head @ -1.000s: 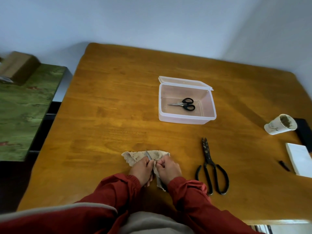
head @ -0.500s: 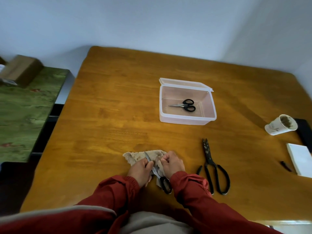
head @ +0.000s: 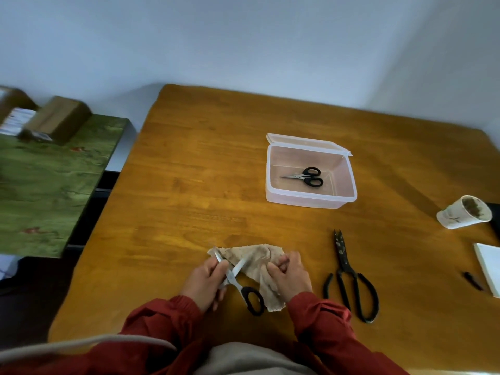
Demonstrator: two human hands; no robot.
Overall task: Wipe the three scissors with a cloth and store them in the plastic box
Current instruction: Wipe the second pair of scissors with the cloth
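Note:
A pair of scissors with black handles (head: 250, 296) lies opened at the near edge of the wooden table (head: 205, 185), its blades spread over a beige cloth (head: 253, 259). My left hand (head: 205, 282) holds one blade. My right hand (head: 289, 274) grips the cloth beside the other blade. A small black-handled pair of scissors (head: 307, 177) lies inside the clear plastic box (head: 308, 200), whose lid is folded back. Large all-black shears (head: 349, 277) lie on the table to the right of my right hand.
A tipped paper cup (head: 464, 212) lies at the right edge, near a white pad (head: 489, 263) and a small dark object (head: 472, 280). To the left stands a lower green surface (head: 46, 185) with a brown box (head: 58, 119).
The scissors in my hands have opened: the blades now spread apart and the black handle shows fully. My hands have moved apart, with the cloth drawn to the right.

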